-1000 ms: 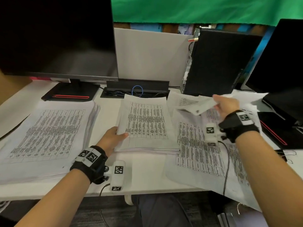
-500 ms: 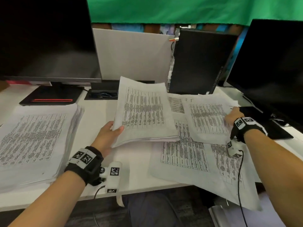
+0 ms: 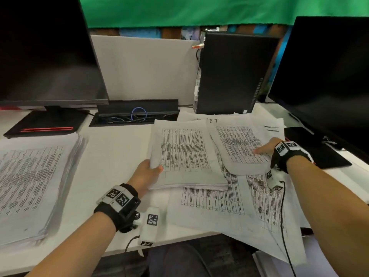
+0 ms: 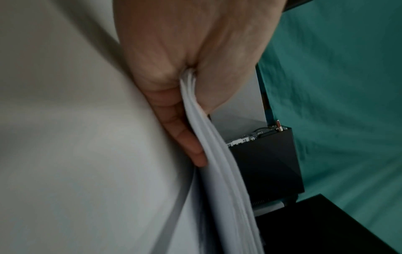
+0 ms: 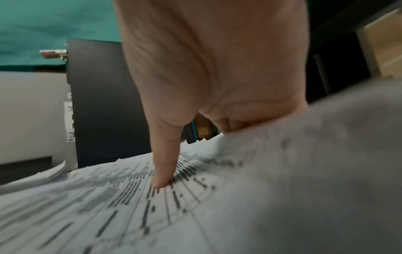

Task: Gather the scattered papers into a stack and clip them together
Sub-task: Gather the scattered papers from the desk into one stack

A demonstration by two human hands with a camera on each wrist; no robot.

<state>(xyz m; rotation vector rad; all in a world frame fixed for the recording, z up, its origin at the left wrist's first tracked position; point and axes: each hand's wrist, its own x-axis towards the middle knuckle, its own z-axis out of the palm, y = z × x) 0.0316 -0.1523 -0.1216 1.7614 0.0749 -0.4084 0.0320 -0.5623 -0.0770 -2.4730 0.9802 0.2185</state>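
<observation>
My left hand [image 3: 148, 172] grips the near-left edge of a thin stack of printed papers [image 3: 185, 156], thumb on top and fingers below; the left wrist view shows the stack's edge [image 4: 217, 171] pinched in that hand [image 4: 191, 86]. To the right, my right hand [image 3: 265, 148] pinches a loose printed sheet [image 3: 239, 146] by its right edge. The thumb [image 5: 161, 178] lies on the print and the fingers go under the sheet [image 5: 282, 189], whose edge curls up. More loose sheets [image 3: 219, 202] lie spread beneath both, some hanging over the desk's front edge.
A thick pile of printed paper [image 3: 30, 176] lies at the left of the white desk [image 3: 111, 156]. Behind stand a left monitor [image 3: 46, 52], an open cable tray [image 3: 135, 114], a black computer tower [image 3: 229, 72] and a right monitor [image 3: 323, 72] with its black base.
The left hand's stack went from tilted up to low and flatter, now partly over the loose sheets. The right hand brought its sheet down from the air and now holds one by its right edge.
</observation>
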